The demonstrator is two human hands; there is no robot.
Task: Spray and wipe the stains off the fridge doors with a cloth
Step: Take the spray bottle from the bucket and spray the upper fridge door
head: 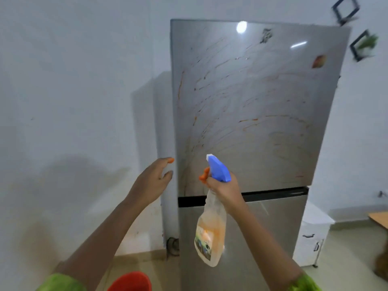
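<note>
A tall steel fridge fills the middle of the head view. Its upper door [256,106] is smeared with orange-brown streaks in sweeping arcs. The lower door [273,232] sits below a dark gap. My right hand [225,189] grips the neck of a clear spray bottle [211,232] with orange liquid and a blue trigger head [218,168], nozzle aimed at the upper door. My left hand [154,181] hovers empty, fingers apart, by the fridge's left edge. No cloth is in view.
A red bucket rim [130,282] shows at the bottom edge. A white cabinet [312,234] stands right of the fridge, with a wooden tabletop corner [380,219] beyond. Black diamond wall shelves [363,46] hang at upper right. A white wall [73,101] is on the left.
</note>
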